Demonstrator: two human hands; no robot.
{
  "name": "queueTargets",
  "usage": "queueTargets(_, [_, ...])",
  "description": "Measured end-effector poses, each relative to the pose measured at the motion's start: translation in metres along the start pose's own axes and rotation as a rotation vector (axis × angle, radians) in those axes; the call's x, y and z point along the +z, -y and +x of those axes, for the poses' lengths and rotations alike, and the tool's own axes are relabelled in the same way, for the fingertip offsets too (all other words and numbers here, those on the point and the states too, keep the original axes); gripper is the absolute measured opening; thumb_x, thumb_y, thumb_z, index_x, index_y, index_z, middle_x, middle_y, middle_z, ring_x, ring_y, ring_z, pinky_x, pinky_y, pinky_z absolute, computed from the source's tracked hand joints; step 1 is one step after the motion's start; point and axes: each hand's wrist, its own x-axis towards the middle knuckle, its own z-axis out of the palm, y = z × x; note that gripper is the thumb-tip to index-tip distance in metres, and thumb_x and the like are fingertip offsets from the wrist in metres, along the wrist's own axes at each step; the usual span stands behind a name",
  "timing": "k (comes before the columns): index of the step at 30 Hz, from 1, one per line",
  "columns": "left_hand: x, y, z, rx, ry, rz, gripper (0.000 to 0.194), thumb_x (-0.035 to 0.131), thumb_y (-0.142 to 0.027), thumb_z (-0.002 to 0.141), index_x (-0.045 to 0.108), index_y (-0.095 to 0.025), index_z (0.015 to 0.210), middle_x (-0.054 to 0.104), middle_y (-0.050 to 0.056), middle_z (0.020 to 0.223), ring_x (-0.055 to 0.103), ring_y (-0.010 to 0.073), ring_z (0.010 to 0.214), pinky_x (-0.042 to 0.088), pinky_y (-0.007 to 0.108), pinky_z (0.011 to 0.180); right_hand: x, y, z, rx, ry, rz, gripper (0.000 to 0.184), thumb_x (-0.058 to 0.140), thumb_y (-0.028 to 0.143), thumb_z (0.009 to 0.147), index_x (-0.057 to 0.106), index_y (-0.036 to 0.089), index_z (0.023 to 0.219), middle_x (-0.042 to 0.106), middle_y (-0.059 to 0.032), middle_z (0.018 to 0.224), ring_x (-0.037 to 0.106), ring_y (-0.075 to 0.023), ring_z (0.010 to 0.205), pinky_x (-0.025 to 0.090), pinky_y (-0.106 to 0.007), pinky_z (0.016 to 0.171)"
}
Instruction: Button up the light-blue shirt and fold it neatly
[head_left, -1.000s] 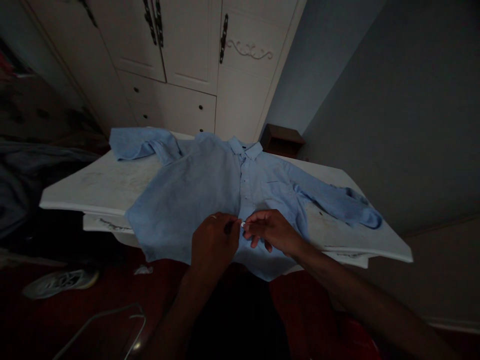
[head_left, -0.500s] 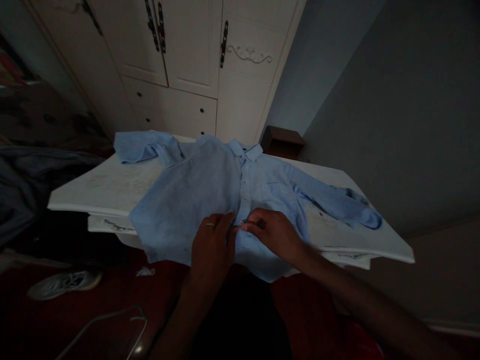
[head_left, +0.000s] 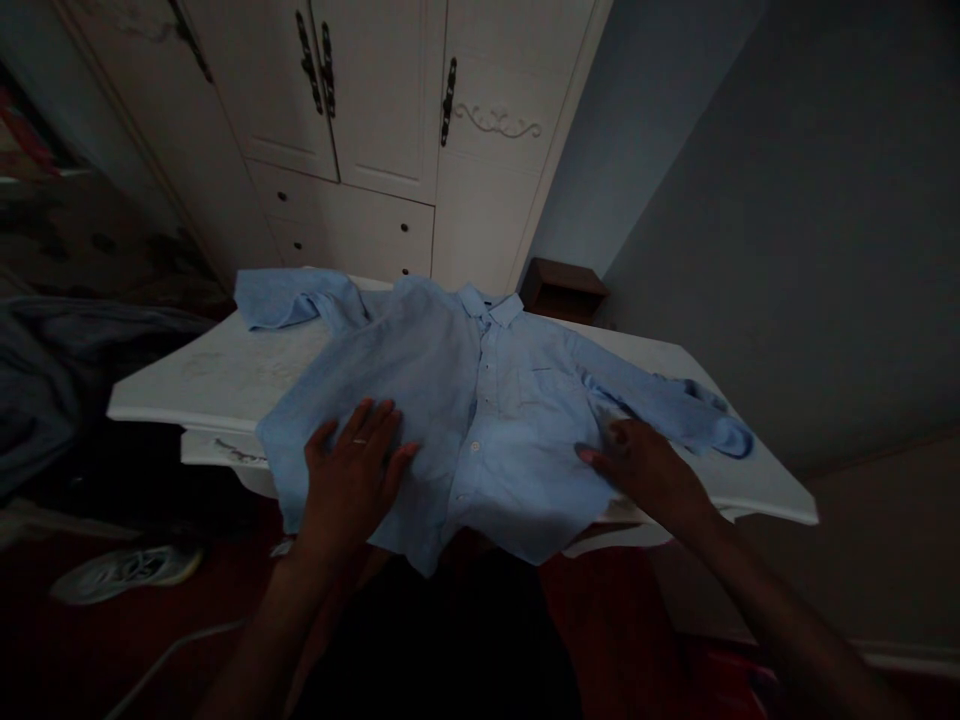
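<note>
A light blue button-up shirt [head_left: 480, 400] lies front up on a white table [head_left: 202, 375], its collar towards the wardrobe and its hem hanging over the near edge. My left hand [head_left: 352, 475] rests flat on the shirt's left front panel, fingers spread, a ring on one finger. My right hand [head_left: 645, 470] lies flat on the shirt's right side near the sleeve, fingers stretched out. Neither hand holds anything. The button placket [head_left: 476, 445] runs between my hands.
A white wardrobe [head_left: 390, 110] with dark handles stands behind the table. A small brown stand [head_left: 562, 285] sits in the corner by the grey wall. On the dark red floor at left lie a sneaker [head_left: 120, 570] and a wire hanger [head_left: 157, 660]. Dark bedding [head_left: 52, 370] is at left.
Both hands left the button at the placket, where they were pinched together, and moved apart; they now lie flat on the two sides of the shirt.
</note>
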Motion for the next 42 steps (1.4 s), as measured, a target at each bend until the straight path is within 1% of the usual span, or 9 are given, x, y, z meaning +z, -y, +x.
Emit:
queueTargets(3, [0.003,0.001,-0.004,0.015,-0.009,0.008,0.046,0.04,-0.046,0.096,0.051,-0.019,0.132,0.054,0.011,0.14,0.041,0.029,0.136,0.018,0.052,0.111,-0.007,-0.002,-0.003,0.057,0.185,0.126,0.041,0.053,0.061,0.081,0.058,0.021,0.075,0.062,-0.005,0.068,0.059,-0.0209,0.063,0.043,-0.032,0.058])
queueTargets(7, [0.005,0.007,-0.008,0.034,-0.007,-0.009,0.052,0.044,-0.05,0.094,0.048,-0.022,0.138,0.049,0.01,0.145,0.038,0.03,0.138,0.016,0.052,0.113,-0.014,-0.001,-0.004,0.053,0.246,0.227,0.044,0.046,0.06,0.082,0.051,0.022,0.061,0.057,-0.0021,0.057,0.056,-0.0179,0.056,0.038,-0.029,0.055])
queueTargets(13, [0.004,0.013,-0.009,0.023,-0.006,0.008,0.054,0.044,-0.052,0.093,0.049,-0.021,0.137,0.049,0.011,0.145,0.041,0.031,0.136,0.018,0.053,0.113,-0.029,-0.017,0.0,0.233,0.51,0.485,0.047,0.054,0.067,0.074,0.047,0.021,0.062,0.05,0.0026,0.047,0.047,-0.012,0.04,0.039,-0.025,0.042])
queueTargets(21, [-0.003,0.0,-0.01,-0.01,0.015,-0.002,0.054,0.045,-0.052,0.093,0.053,-0.018,0.134,0.048,0.015,0.145,0.04,0.0327,0.137,0.02,0.056,0.113,-0.027,-0.016,0.002,0.293,0.384,0.567,0.037,0.062,0.057,0.07,0.054,0.021,0.076,0.055,0.0029,0.053,0.051,-0.0126,0.043,0.039,-0.024,0.041])
queueTargets(27, [-0.018,-0.021,0.006,-0.046,0.001,-0.14,0.044,0.046,-0.046,0.094,0.062,-0.016,0.12,0.061,0.016,0.13,0.051,0.0313,0.127,0.037,0.055,0.106,-0.019,-0.005,-0.001,0.023,-0.016,0.29,0.029,0.056,0.046,0.081,0.061,0.02,0.093,0.062,-0.0011,0.063,0.059,-0.0182,0.056,0.047,-0.03,0.055])
queueTargets(30, [-0.018,-0.035,0.023,0.04,-0.009,-0.301,0.04,0.045,-0.042,0.095,0.064,-0.017,0.118,0.063,0.013,0.127,0.055,0.027,0.123,0.044,0.047,0.104,-0.019,0.016,0.002,-0.204,-0.099,0.243,0.025,0.048,0.035,0.089,0.061,0.018,0.103,0.068,-0.0073,0.082,0.064,-0.021,0.071,0.052,-0.035,0.069])
queueTargets(33, [-0.011,-0.046,0.045,0.085,0.055,-0.461,0.036,0.04,-0.036,0.097,0.066,-0.018,0.114,0.068,0.009,0.121,0.061,0.0216,0.115,0.047,0.039,0.102,-0.017,0.042,0.016,-0.467,-0.08,0.213,0.029,0.04,0.019,0.092,0.061,0.016,0.111,0.067,-0.0131,0.106,0.064,-0.024,0.097,0.051,-0.041,0.088])
queueTargets(36, [0.001,-0.049,0.07,0.098,0.167,-0.484,0.033,0.042,-0.028,0.095,0.067,-0.017,0.111,0.07,0.009,0.114,0.063,0.021,0.108,0.047,0.036,0.1,-0.011,0.065,0.042,-0.69,0.01,0.205,0.04,0.037,0.007,0.088,0.059,0.013,0.121,0.063,-0.0147,0.12,0.058,-0.0239,0.114,0.047,-0.044,0.099])
queueTargets(42, [0.025,-0.039,0.103,0.144,0.333,-0.339,0.024,0.053,-0.021,0.087,0.073,-0.017,0.099,0.072,0.009,0.097,0.066,0.0219,0.091,0.05,0.034,0.086,0.015,0.099,0.104,-0.942,0.251,0.197,0.06,0.045,-0.001,0.078,0.054,0.023,0.132,0.062,-0.0073,0.129,0.054,-0.0211,0.121,0.042,-0.047,0.104])
